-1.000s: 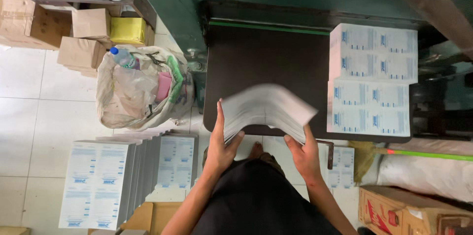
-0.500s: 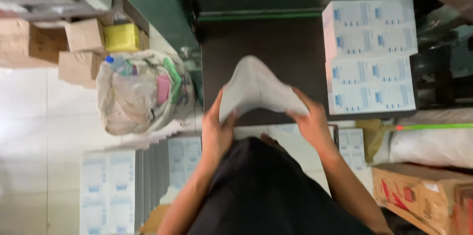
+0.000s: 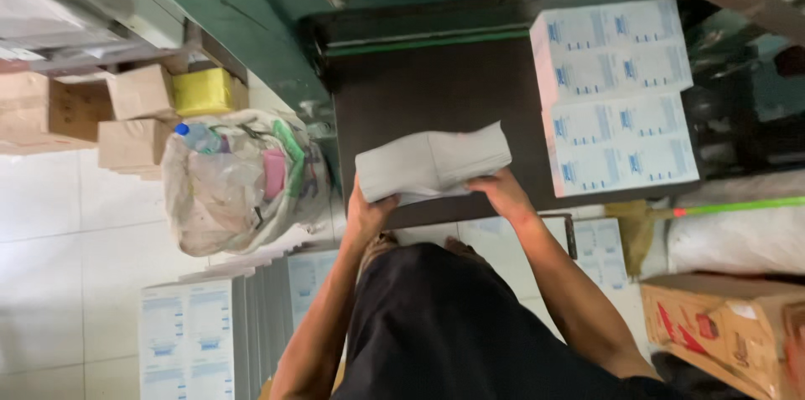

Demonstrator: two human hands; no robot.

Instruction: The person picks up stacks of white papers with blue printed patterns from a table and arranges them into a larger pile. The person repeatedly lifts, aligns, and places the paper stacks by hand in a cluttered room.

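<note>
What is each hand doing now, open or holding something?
Left hand: closed on the near left edge of the grey paper stack.
Right hand: closed on the stack's near right edge.

Even, soft daylight brightens the pale floor tiles [image 3: 50, 224]; the picture is slightly motion-blurred, with dim upper corners.

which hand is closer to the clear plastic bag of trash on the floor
Left. The left hand grips the near left corner of the grey paper stack, just right of the clear plastic trash bag. The right hand holds the stack's far side.
</note>
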